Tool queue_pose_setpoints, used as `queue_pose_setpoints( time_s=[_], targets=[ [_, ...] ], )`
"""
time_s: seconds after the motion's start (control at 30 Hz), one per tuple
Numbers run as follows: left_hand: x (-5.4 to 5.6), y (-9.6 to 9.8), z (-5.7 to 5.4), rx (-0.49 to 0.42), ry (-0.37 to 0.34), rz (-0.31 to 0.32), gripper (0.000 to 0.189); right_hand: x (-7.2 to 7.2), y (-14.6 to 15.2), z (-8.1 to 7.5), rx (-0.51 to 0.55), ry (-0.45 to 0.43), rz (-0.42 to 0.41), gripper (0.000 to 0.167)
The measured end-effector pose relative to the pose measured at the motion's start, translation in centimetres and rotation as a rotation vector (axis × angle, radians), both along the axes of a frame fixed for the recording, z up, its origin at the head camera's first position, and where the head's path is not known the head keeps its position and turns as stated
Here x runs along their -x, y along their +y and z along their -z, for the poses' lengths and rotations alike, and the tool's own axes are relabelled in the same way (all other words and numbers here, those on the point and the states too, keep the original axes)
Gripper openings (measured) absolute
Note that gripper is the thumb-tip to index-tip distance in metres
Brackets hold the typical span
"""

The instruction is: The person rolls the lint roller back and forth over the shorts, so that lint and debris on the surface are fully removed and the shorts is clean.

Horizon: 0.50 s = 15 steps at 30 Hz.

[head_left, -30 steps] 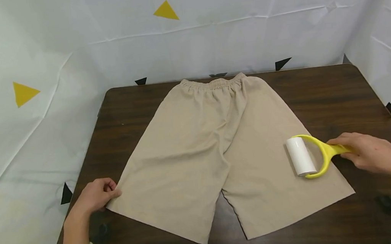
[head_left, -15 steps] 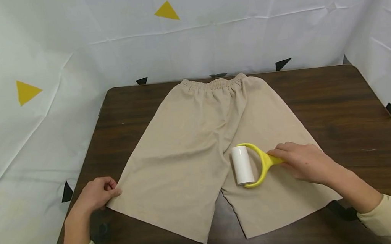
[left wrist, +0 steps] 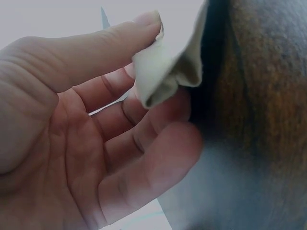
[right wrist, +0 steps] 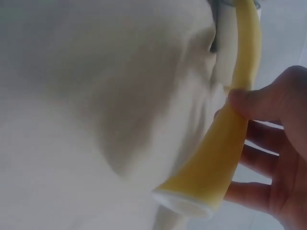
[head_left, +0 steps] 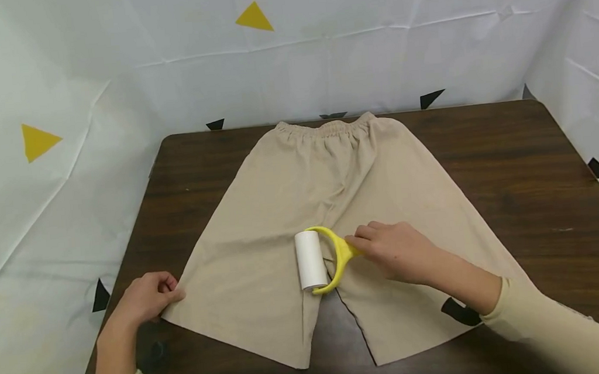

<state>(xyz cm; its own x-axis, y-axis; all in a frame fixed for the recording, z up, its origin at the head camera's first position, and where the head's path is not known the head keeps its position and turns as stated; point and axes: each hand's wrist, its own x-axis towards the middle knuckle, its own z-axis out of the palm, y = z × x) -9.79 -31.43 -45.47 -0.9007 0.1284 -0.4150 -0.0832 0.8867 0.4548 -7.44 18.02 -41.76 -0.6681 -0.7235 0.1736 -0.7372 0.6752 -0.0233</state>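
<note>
Beige shorts [head_left: 261, 231] with a gathered elastic waistband lie spread on the dark wooden table, waistband at the far edge. My left hand [head_left: 147, 297] pinches the lower left corner of the left leg's hem; in the left wrist view the thumb and fingers hold the folded cloth [left wrist: 168, 72]. A lint roller with a white roll [head_left: 310, 260] and yellow handle [right wrist: 216, 148] is in my right hand [head_left: 394, 253], gripped between thumb and fingers. Its roll rests on the inner edge of the left leg, by the crotch, where the cloth is creased.
The brown tabletop [head_left: 514, 170] extends on both sides of the shorts. White sheeting [head_left: 332, 67] with yellow and black triangles hangs behind the table and along its sides. A dark gap of table shows between the two legs.
The right hand has swept the lint roller leftward from the right leg's outer side across to the left leg. The left leg's inner hem has shifted slightly left. The left hand has stayed put.
</note>
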Motion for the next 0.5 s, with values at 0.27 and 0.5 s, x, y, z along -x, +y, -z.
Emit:
queue_pose_setpoints(
  time_s=[0.27, 0.5],
  targets=[
    [0.0, -0.1, 0.1, 0.013, 0.003, 0.009, 0.021, 1.4, -6.8, 0.1, -0.081, 0.067, -0.113, 0.024],
    [-0.1, -0.1, 0.1, 0.009, 0.018, 0.016, 0.022, 3.3, -12.7, 0.3, -0.158, 0.078, -0.114, 0.022]
  ],
)
